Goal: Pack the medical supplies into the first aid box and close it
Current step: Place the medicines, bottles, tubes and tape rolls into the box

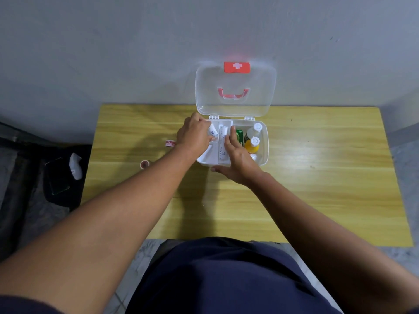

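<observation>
The clear first aid box (264,152) stands open on the table, its lid (235,105) with red latch and handle upright against the wall. A white divided tray (205,158) fills its left half and holds bandage rolls (223,134). On the right lie a green packet (239,134), a white-capped bottle (255,129) and an orange bottle (252,146). My left hand (193,135) is shut on a white roll (212,130) over the tray's left compartment. My right hand (238,159) rests on the tray's front edge, fingers spread. A tape roll (169,143) and a small round red-topped item (144,164) lie left of the box.
The yellow wooden table (317,177) stands against a grey wall. On the floor at the left lies a dark bag (65,177) with a phone (57,176) and a white object (76,166) on it.
</observation>
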